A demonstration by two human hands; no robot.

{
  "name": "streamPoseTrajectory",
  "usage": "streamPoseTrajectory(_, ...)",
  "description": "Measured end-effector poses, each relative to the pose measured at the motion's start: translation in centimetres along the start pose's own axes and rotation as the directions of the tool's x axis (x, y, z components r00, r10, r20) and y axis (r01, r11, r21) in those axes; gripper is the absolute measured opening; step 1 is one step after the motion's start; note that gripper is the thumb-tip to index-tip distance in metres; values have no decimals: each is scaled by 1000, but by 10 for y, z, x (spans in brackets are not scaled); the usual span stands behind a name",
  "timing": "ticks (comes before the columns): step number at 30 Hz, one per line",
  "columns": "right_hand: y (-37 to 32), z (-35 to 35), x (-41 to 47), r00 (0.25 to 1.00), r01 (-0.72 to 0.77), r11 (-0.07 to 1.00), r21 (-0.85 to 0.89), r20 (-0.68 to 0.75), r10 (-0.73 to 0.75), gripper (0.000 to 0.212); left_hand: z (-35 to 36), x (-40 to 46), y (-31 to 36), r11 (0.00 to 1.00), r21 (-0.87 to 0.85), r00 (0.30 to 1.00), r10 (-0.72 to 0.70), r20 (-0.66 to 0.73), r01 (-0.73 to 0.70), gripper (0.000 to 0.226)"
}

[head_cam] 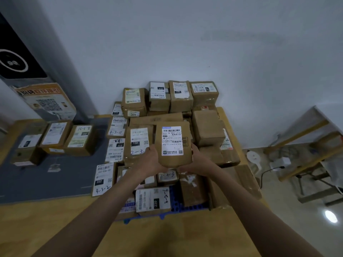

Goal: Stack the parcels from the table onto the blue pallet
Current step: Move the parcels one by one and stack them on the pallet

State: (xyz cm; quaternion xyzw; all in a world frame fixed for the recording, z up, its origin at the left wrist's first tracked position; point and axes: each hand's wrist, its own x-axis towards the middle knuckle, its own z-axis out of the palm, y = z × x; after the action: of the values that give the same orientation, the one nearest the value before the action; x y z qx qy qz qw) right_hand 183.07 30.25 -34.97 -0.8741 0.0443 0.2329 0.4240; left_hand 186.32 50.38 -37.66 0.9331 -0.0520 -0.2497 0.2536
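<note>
Two hands grip one brown parcel (173, 145) by its lower corners, left hand (152, 161) and right hand (197, 160), label up. It hangs above the heap of parcels (207, 127) covering the blue pallet (193, 207). Three more parcels (55, 140) sit on the desk (37, 216), well left.

Stacked parcels (172, 115) hide most of the blue pallet (193, 207) (label print too small to read).
</note>
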Motion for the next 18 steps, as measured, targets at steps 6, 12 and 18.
streamPoseTrajectory(6,10,-4,49,999,29,999,-20,37,-28,116,-3,29,4,985,153,997,-67,-47,73,94)
streamPoseTrajectory(12,25,-2,75,998,-25,1000,11,58,25,132,0,42,5,955,277,990,-80,-119,110,128)
streamPoseTrajectory(18,17,-2,74,997,-25,1000,-12,68,26,121,0,44,1,932,334,988,-114,-103,143,133)
